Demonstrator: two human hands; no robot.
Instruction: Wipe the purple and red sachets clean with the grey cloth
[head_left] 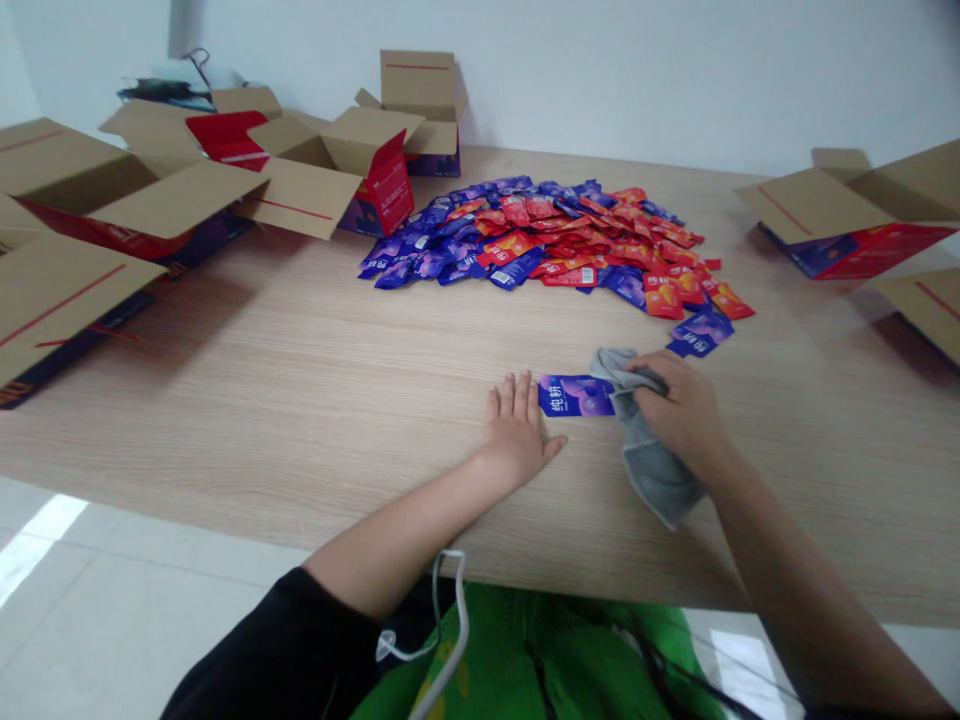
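A purple packet (576, 396) lies flat on the wooden table (300, 400), in front of a large heap of purple and red packets (525, 235). My left hand (516, 425) rests flat beside its left end, fingers spread, with the fingertips close to the packet's edge. In my right hand (679, 405) is a bunched grey cloth (652, 460), part of which touches the packet's right end and part of which hangs toward the table's front. Another purple packet (701, 332) lies just beyond my right hand, near the heap.
Open cardboard boxes stand at the left (67, 290), (180, 200), at the back (420, 85) and at the right (847, 215). Dark items (165, 92) lie behind the left boxes. A white cable (461, 620) hangs near the table's front edge.
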